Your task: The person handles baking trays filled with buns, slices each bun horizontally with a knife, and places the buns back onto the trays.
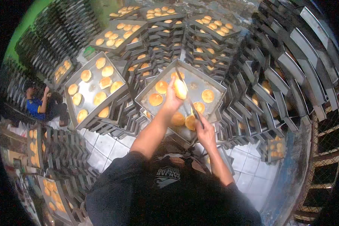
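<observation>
A black shirt point(169, 196) fills the foreground, its two forearms reaching over a metal tray point(205, 84). The left hand point(172, 97) holds a bun point(180, 88) above the tray, fingers curled around it and pinching it from the side, so that its pale flank faces up. The right hand point(206, 132) has its fingers wrapped around the handle of a knife point(194, 109); the long, dark blade runs up past the bun's right edge, seemingly touching it. How deep the blade sits, if it has gone in at all, I cannot tell.

Work on this one bun looks to be under way and not yet complete, since it is in hand with the blade against it. About seven loose buns point(207, 96) lie spread over the tray below, golden tops up; most look whole from here, so they may be left to do, though a slit along a side would not show.

On the side tray point(90, 88), to the left, more buns lie well apart from one another, some tilted with pale edges showing; whether those are cut is unclear. Beyond stand tall tray stacks point(167, 28), many loaded, so only a small share can be judged. A co-worker point(35, 107) in blue sits at far left.
</observation>
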The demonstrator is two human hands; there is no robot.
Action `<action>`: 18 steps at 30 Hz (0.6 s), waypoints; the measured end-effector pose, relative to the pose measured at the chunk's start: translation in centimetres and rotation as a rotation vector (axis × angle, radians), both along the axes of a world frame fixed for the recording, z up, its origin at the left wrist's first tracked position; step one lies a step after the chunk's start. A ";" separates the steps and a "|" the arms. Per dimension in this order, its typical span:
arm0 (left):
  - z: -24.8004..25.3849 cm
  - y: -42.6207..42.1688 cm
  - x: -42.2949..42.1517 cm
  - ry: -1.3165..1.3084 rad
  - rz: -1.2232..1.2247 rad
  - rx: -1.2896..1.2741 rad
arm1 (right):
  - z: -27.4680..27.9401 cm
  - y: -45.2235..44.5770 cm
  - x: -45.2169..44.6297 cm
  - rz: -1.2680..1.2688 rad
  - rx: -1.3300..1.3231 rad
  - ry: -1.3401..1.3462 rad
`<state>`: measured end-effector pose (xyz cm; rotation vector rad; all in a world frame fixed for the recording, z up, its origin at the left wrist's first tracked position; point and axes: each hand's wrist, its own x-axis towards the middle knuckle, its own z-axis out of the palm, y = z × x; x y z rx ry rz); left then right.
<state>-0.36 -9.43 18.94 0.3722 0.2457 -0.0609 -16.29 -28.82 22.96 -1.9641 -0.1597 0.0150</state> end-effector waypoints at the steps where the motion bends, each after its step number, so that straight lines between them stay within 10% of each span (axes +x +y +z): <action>1: 0.0 0.8 0.2 -0.001 -0.001 -0.002 | -0.8 -0.4 -1.2 0.010 -0.029 -0.009; 18: -1.0 -1.0 -1.1 0.013 -0.159 0.169 | -2.1 -0.8 -2.4 -0.055 -0.033 0.035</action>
